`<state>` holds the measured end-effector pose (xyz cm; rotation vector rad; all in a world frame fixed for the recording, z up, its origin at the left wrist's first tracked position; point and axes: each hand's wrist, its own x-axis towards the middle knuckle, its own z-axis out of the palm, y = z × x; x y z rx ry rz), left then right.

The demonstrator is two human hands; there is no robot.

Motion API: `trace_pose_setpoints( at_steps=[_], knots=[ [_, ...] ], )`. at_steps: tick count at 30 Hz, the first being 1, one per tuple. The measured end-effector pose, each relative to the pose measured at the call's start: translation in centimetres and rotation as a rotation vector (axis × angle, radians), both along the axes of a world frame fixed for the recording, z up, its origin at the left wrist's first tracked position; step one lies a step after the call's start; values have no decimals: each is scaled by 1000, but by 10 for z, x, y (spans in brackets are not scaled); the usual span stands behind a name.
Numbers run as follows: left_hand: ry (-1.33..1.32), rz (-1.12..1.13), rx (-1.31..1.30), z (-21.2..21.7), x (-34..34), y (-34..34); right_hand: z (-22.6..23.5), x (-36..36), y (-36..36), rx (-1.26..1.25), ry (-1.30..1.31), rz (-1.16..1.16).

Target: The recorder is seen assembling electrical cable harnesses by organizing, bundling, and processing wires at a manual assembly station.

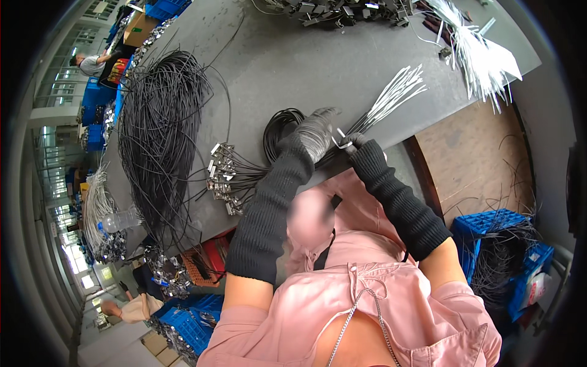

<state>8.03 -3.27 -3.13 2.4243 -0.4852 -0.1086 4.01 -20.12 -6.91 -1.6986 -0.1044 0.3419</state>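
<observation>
A bundle of thin black cables (pixel 252 172) lies at the table's near edge. Metal connectors (pixel 223 177) fan out at its left end, and bare whitish ends (pixel 400 92) spread at upper right. My left hand (pixel 313 133), in a grey glove, is closed over the middle of the bundle, beside a looped part (pixel 276 137); its thumb is hidden. Just right of it, my gloved right hand (pixel 359 144) pinches a short bent white strip (pixel 341 142) against the bundle. Whether the strip goes around the cables, I cannot tell.
A big heap of black cables (pixel 162 122) covers the table's left side. Metal parts (pixel 348 9) and a bundle of white strands (pixel 474 55) lie at the far side. A plastic bottle (pixel 119 221) is at left. A blue crate (pixel 489 223) with black cables stands at lower right.
</observation>
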Motion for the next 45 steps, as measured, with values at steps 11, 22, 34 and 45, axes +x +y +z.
trace_pose_setpoints(
  at_steps=[11, 22, 34, 45],
  knots=[
    [138, 213, -293, 7, 3, -3, -21, 9, -9, 311, 289, -8],
    [178, -4, 221, 2, -14, -19, -36, 14, -5, 371, 135, -148],
    [248, 152, 83, 7, -15, -28, -19, 13, 2, 6, -12, -233],
    [446, 348, 100, 3, -14, -35, 7, -10, 5, -409, -197, -247]
  ],
)
